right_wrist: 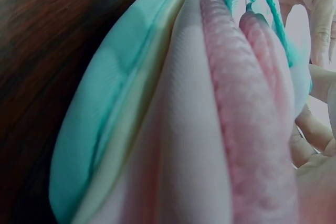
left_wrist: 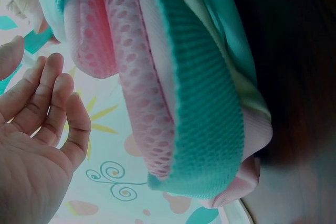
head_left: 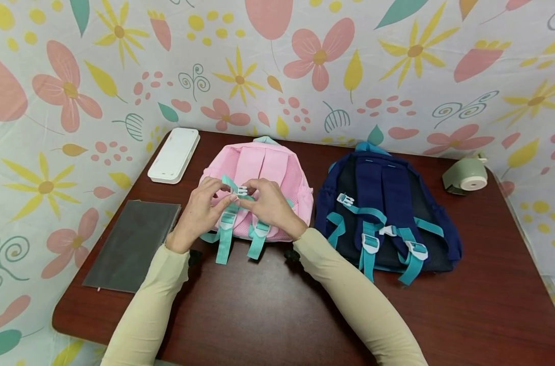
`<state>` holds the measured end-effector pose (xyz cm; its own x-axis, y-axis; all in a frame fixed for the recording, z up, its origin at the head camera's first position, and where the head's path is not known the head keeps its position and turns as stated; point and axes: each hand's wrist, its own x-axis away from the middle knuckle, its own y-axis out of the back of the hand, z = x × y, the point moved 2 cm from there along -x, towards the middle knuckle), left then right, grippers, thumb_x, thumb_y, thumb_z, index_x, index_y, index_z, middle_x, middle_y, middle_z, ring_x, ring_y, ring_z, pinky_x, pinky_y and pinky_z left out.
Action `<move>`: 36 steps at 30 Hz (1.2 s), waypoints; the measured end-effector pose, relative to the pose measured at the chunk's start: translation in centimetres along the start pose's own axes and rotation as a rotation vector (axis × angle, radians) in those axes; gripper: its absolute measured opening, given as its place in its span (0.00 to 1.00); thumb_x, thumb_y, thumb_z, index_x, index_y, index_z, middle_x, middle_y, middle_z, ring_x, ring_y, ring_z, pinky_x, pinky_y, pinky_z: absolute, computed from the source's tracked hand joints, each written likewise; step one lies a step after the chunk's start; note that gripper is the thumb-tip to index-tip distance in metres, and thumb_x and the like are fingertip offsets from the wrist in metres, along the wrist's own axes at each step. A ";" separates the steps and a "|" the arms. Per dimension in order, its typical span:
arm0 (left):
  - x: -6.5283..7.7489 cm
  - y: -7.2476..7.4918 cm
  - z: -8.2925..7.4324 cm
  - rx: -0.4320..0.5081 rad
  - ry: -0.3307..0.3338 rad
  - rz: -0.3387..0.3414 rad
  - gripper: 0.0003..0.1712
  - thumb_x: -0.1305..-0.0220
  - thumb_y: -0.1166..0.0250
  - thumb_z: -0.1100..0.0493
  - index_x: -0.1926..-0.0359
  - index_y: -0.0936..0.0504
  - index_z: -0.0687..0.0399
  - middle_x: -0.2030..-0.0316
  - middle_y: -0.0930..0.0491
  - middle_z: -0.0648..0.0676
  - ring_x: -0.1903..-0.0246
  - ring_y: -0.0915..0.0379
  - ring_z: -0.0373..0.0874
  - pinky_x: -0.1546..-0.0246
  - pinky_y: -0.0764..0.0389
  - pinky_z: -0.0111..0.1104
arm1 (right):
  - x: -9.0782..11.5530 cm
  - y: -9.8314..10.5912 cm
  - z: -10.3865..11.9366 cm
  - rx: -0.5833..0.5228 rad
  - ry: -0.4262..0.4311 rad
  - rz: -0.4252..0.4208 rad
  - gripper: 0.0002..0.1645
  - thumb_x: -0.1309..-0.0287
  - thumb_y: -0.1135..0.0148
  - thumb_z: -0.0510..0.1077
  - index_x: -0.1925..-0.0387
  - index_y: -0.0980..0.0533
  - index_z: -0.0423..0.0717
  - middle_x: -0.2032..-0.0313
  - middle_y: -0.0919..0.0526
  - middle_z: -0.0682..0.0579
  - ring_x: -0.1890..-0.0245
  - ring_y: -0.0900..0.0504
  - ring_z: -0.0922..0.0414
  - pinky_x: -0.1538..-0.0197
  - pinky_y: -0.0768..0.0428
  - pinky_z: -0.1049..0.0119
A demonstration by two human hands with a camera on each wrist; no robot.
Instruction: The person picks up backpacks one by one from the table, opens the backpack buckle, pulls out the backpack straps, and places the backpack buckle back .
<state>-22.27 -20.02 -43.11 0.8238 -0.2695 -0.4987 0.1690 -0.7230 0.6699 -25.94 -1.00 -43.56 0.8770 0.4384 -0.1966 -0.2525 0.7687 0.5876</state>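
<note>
A pink backpack with teal straps lies on the table with its shoulder straps up. Above its lower half, my two hands meet at a white side-release buckle on teal webbing. My left hand pinches the webbing end by the buckle between thumb and fingers. From the other side my right hand pinches the buckle, fingertips close to the left thumb. In the left wrist view the left hand curls beside the backpack's mesh padding. The right wrist view shows the pack's side, with fingers partly hidden behind it.
A navy backpack with teal straps and white buckles lies to the right. Behind it at right stands a green pencil sharpener. On the left are a white case and a dark grey notebook. A floral curtain rises behind the table.
</note>
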 end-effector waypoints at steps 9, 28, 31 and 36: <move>0.1 0.0 0.1 0.014 0.013 0.003 0.10 0.29 0.27 0.66 0.52 0.14 0.68 0.55 0.13 0.65 0.51 0.20 0.59 0.55 0.15 0.53 | -0.2 -0.1 -0.1 0.030 -0.003 0.033 0.16 0.37 0.21 0.46 0.50 0.12 0.43 0.52 0.09 0.46 0.51 0.15 0.50 0.48 0.17 0.59; 0.2 0.2 0.3 0.013 0.017 -0.017 0.13 0.29 0.27 0.66 0.47 0.13 0.69 0.55 0.13 0.65 0.51 0.20 0.58 0.55 0.15 0.49 | -0.3 -0.4 -0.1 0.016 -0.012 0.040 0.22 0.36 0.21 0.46 0.43 0.13 0.43 0.48 0.09 0.45 0.45 0.14 0.48 0.42 0.15 0.54; 0.3 0.3 0.3 0.004 0.016 -0.020 0.13 0.29 0.27 0.66 0.47 0.14 0.69 0.55 0.13 0.65 0.51 0.20 0.57 0.55 0.15 0.50 | -0.3 -0.4 0.0 0.004 -0.001 0.033 0.20 0.35 0.22 0.46 0.45 0.12 0.43 0.49 0.08 0.45 0.45 0.14 0.48 0.42 0.15 0.54; 0.4 0.4 0.4 0.001 0.021 -0.027 0.13 0.29 0.27 0.66 0.47 0.14 0.69 0.55 0.13 0.65 0.51 0.21 0.58 0.56 0.14 0.51 | -0.4 -0.4 0.0 0.023 0.009 0.026 0.13 0.36 0.21 0.45 0.54 0.11 0.44 0.55 0.08 0.45 0.49 0.15 0.48 0.46 0.17 0.56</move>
<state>-22.10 -20.64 -43.25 0.8301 -0.2361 -0.5051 0.1909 -0.7308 0.6553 -26.14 -1.51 -43.73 0.8663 0.4627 -0.1880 -0.2659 0.7459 0.6107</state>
